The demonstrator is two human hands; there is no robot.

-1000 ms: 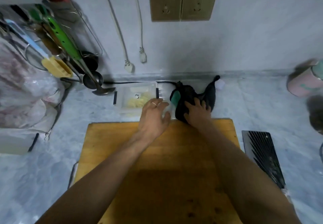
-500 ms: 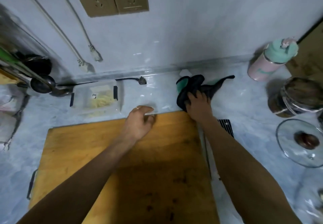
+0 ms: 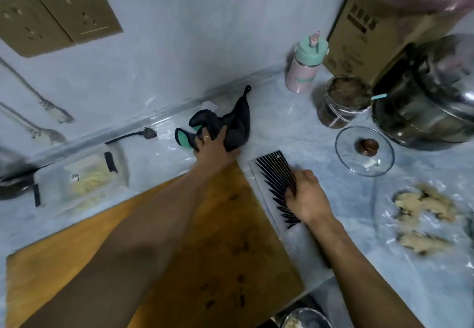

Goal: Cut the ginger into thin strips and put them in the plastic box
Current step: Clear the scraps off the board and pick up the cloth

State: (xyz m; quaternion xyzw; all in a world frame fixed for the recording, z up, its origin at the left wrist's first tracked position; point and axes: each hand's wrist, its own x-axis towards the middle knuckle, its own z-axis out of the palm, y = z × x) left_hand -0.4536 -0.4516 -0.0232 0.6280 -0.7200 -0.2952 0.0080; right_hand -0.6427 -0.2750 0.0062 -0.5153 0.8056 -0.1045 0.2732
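The left hand (image 3: 214,145) lies on a dark cloth (image 3: 230,127) at the back of the surface (image 3: 295,127), its fingers (image 3: 222,133) spread and pressing on it, not clenched; the right hand (image 3: 306,197) lies on the flat knife (image 3: 275,174) beside the wooden board (image 3: 218,238), fingers bent around the blade's far edge; the fingertips are hidden; the plastic box (image 3: 84,181) with pale ginger strips sits left of the board, blurry; lumps of ginger (image 3: 423,204) lie in a clear bag at the right, hard to make out.
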